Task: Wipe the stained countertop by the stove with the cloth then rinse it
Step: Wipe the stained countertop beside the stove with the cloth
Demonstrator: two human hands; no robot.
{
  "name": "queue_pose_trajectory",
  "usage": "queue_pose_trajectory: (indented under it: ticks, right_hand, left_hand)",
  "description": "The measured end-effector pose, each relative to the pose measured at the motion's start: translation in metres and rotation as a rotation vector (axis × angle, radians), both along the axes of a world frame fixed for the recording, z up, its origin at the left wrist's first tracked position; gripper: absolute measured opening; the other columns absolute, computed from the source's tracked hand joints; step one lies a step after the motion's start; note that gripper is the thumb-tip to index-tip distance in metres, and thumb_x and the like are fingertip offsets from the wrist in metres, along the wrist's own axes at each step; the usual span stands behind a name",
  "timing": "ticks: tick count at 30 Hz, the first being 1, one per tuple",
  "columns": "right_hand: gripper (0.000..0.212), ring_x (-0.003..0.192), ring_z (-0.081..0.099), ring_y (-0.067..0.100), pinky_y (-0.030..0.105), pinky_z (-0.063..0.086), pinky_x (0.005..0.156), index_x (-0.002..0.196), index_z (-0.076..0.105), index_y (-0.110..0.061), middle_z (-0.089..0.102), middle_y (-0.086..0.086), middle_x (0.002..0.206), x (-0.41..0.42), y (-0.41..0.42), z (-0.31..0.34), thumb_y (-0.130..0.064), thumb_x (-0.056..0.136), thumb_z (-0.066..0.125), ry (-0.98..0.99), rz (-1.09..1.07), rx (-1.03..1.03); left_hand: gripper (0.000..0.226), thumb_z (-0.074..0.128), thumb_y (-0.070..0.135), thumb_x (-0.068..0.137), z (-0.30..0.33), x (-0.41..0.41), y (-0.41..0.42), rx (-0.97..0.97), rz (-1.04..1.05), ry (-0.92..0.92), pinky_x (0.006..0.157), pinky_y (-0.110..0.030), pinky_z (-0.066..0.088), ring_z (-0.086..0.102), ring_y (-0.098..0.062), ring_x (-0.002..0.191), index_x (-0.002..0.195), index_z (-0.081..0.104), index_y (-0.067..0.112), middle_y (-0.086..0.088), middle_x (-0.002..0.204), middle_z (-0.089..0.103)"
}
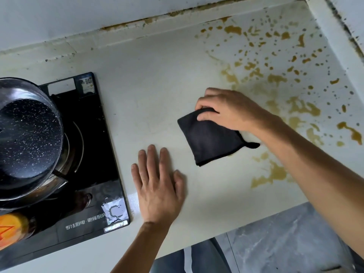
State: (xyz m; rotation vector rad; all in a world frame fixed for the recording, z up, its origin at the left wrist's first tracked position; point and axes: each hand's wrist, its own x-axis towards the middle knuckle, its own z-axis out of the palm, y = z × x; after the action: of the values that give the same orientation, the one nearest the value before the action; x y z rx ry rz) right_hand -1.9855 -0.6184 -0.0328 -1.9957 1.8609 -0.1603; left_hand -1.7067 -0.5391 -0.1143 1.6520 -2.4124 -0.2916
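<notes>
A folded black cloth lies flat on the pale countertop, right of the stove. My right hand grips the cloth's far edge, fingers curled over it. Brown stains spatter the countertop's right part, from the back wall down to a larger smear near the front edge. My left hand rests flat on the counter, palm down with fingers spread, between the stove and the cloth, holding nothing.
A black glass stove fills the left side, with a speckled dark pot on its burner. An orange-capped bottle stands at the lower left. A white wall ledge bounds the counter on the right. Grey floor lies below the front edge.
</notes>
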Motion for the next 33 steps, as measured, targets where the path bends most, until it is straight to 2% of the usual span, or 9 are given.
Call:
queue_pose_trajectory:
  ticks: [3,8,12,15,20,22,25,30,33]
  right_hand:
    - [0.025,0.084,0.063,0.021,0.037,0.051,0.077,0.115,0.078,-0.019,0.061,0.002,0.102,-0.009,0.004,0.031,-0.035,0.095,0.076,-0.062,-0.054,-0.159]
    - [0.023,0.081,0.049,-0.001,0.008,0.037,0.074,0.11,0.08,-0.025,0.061,-0.004,0.1,-0.006,0.047,0.064,-0.04,0.094,0.075,-0.066,-0.153,-0.495]
    - [0.015,0.079,0.068,0.022,0.033,0.056,0.069,0.103,0.084,-0.024,0.068,0.003,0.093,0.032,0.089,0.026,-0.026,0.088,0.083,-0.011,-0.202,-0.395]
    - [0.022,0.074,0.067,0.025,0.036,0.058,0.067,0.101,0.084,-0.024,0.067,0.002,0.087,0.052,0.127,-0.01,-0.017,0.081,0.089,0.04,-0.215,-0.221]
    - [0.024,0.097,0.059,0.016,0.029,0.05,0.086,0.116,0.073,-0.028,0.059,-0.009,0.103,0.057,0.145,-0.029,-0.031,0.095,0.062,-0.102,-0.379,-0.293]
    - [0.035,0.122,0.06,0.024,0.037,0.048,0.105,0.135,0.066,-0.021,0.063,-0.002,0.126,0.064,0.12,-0.04,-0.03,0.102,0.058,-0.042,-0.434,-0.311]
    - [0.056,0.157,0.033,0.032,0.052,0.025,0.128,0.158,0.046,-0.014,0.044,0.009,0.163,0.083,0.088,-0.056,-0.038,0.108,0.049,0.064,-0.471,-0.161]
    - [0.065,0.165,0.007,0.028,0.053,0.01,0.132,0.169,0.02,-0.025,0.009,0.005,0.178,0.108,0.155,-0.077,-0.048,0.11,0.035,0.165,-0.417,-0.125]
    - [0.067,0.165,0.002,0.025,0.055,0.011,0.132,0.169,0.013,-0.034,0.003,0.0,0.179,0.084,0.2,-0.078,-0.051,0.107,0.034,0.21,-0.424,-0.074]
  left_hand:
    - [0.068,0.053,0.036,0.097,-0.001,0.001,0.001,0.004,0.0,0.007,0.13,-0.063,0.018,0.024,-0.043,0.163,0.16,0.046,0.012,-0.018,0.172,0.034]
    - [0.068,0.053,0.035,0.097,0.0,0.0,0.001,-0.001,0.004,0.02,0.13,-0.063,0.017,0.024,-0.043,0.163,0.16,0.046,0.011,-0.018,0.172,0.034]
    - [0.068,0.051,0.036,0.097,-0.001,0.003,0.001,-0.007,0.008,0.007,0.13,-0.063,0.017,0.024,-0.043,0.163,0.16,0.045,0.011,-0.018,0.172,0.034]
    - [0.068,0.049,0.036,0.097,-0.004,0.004,0.0,-0.014,0.0,0.01,0.129,-0.063,0.017,0.023,-0.043,0.163,0.16,0.044,0.012,-0.017,0.172,0.033]
    - [0.068,0.05,0.035,0.097,-0.005,0.0,-0.001,-0.013,-0.014,0.006,0.129,-0.063,0.017,0.022,-0.043,0.163,0.161,0.042,0.013,-0.018,0.172,0.032]
    - [0.069,0.05,0.035,0.097,-0.006,0.001,-0.001,-0.006,-0.015,-0.01,0.129,-0.063,0.017,0.021,-0.043,0.163,0.161,0.041,0.013,-0.017,0.173,0.031]
    - [0.069,0.05,0.035,0.096,-0.005,0.002,0.0,-0.003,-0.019,-0.013,0.129,-0.063,0.017,0.022,-0.044,0.162,0.16,0.042,0.013,-0.018,0.172,0.032]
    - [0.067,0.051,0.035,0.097,-0.002,0.003,-0.002,-0.002,-0.019,-0.012,0.128,-0.063,0.018,0.024,-0.045,0.161,0.159,0.043,0.012,-0.019,0.171,0.034]
    - [0.066,0.052,0.034,0.097,0.0,0.001,0.0,0.012,-0.012,-0.004,0.128,-0.063,0.018,0.025,-0.046,0.16,0.158,0.044,0.012,-0.019,0.17,0.034]
